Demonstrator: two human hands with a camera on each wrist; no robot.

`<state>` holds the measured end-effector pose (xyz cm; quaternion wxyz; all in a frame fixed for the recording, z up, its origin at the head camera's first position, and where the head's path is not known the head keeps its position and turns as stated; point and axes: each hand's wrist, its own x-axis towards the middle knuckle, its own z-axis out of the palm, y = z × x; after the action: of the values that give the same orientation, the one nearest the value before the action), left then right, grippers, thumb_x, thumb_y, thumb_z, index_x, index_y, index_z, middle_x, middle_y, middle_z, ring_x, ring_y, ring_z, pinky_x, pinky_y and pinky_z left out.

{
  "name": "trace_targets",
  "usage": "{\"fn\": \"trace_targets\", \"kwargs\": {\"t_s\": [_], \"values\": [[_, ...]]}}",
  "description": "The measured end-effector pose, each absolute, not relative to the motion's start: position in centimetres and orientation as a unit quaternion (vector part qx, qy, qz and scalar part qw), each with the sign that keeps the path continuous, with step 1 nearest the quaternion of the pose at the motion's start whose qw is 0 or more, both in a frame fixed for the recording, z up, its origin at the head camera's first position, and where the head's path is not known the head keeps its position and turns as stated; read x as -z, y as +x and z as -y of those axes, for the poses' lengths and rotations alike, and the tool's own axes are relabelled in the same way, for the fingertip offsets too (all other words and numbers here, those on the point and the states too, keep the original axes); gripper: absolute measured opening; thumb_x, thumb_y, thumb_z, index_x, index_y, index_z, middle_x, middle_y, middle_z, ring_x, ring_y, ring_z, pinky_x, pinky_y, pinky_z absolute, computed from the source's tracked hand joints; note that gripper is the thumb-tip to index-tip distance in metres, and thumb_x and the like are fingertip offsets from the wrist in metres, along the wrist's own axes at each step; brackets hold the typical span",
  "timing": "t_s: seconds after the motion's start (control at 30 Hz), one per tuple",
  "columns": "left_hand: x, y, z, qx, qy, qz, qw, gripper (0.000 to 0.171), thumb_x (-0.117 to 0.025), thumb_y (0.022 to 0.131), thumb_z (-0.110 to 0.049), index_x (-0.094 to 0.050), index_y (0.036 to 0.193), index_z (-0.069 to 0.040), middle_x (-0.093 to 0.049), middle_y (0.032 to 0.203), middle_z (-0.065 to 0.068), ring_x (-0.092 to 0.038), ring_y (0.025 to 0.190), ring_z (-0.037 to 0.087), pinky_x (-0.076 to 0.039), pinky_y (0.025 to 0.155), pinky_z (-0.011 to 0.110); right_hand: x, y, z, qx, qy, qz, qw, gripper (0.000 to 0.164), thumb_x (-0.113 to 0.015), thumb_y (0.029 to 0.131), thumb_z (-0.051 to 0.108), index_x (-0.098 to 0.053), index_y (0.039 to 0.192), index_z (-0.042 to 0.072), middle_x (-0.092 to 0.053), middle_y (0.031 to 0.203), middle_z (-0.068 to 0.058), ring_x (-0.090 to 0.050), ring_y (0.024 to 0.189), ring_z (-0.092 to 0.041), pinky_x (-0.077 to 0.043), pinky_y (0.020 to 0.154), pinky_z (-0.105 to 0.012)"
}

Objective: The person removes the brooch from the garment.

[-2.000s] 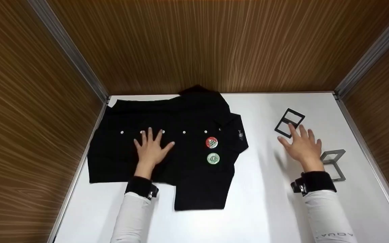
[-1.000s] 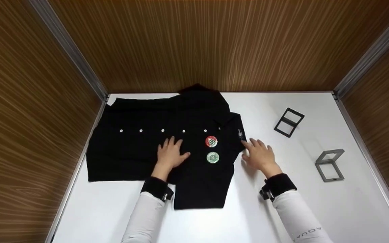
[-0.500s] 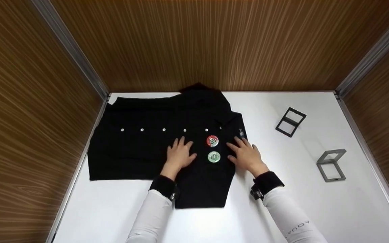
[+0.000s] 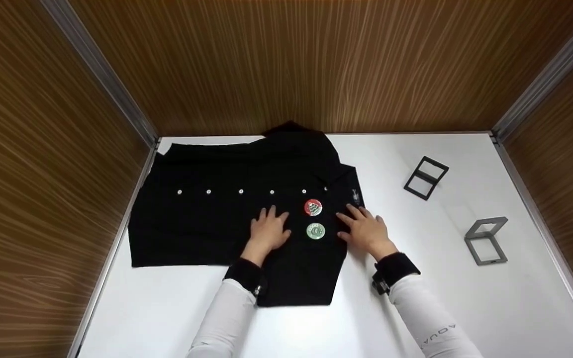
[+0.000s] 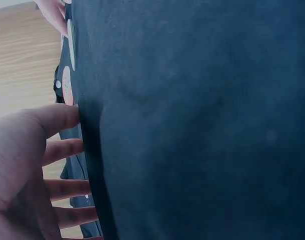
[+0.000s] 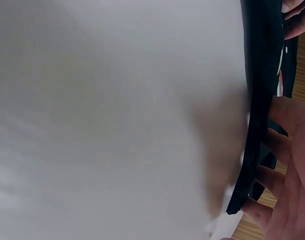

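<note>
Looking in through the head camera, I find the shirt [image 4: 202, 219] flat on the table [image 4: 341, 328], its long axis running left to right, hem [image 4: 136, 233] left and collar [image 4: 347, 183] right. Both hands rest on it, fingers spread wide and, as I judge it, gripping nothing: the left hand [image 4: 269, 231] on the chest, the right hand [image 4: 367, 232] at the collar's near end. The red badge [image 4: 313, 207] and green badge [image 4: 316, 230] lie between them; I'd say any move turns on that gap, with the right hand seeming slightly nearer. Far side, a sleeve [image 4: 301, 146] reaches the back wall [image 4: 286, 59]; the hem sits close to the left wall [image 4: 28, 149]. Open room is near and right, short of the black frame [image 4: 426, 177] and grey frame [image 4: 483, 236].
</note>
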<state>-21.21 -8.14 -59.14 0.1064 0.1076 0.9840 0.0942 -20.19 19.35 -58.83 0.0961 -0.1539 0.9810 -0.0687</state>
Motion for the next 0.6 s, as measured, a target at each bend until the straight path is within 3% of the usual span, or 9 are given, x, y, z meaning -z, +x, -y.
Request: {"fn": "trace_targets", "kwargs": {"t_s": [0.27,0.6], "values": [[58.7,-21.2,7.7,-0.078,0.122,-0.983,0.114,0.053,-0.062,0.094,-0.038,-0.053,0.143,-0.020,-0.039,0.151,0.018,-0.035,0.137,0.041,-0.036,0.103,0.061,58.8,-19.9,-20.0,0.070,-0.148,-0.982,0.096,0.059,-0.059,0.094,0.048,-0.048,0.147,0.024,-0.032,0.156,-0.011,-0.032,0.138,-0.042,-0.031,0.101,-0.069],[57.7,-22.4,4.8,-0.074,0.167,-0.980,0.074,0.048,-0.066,0.093,-0.036,-0.059,0.136,-0.015,-0.056,0.133,0.014,-0.053,0.118,0.033,-0.045,0.096,0.052,58.8,-19.4,-20.2,0.083,-0.146,-0.982,0.085,0.058,-0.062,0.094,0.045,-0.049,0.146,0.021,-0.034,0.155,-0.013,-0.032,0.138,-0.043,-0.031,0.101,-0.070]]}}
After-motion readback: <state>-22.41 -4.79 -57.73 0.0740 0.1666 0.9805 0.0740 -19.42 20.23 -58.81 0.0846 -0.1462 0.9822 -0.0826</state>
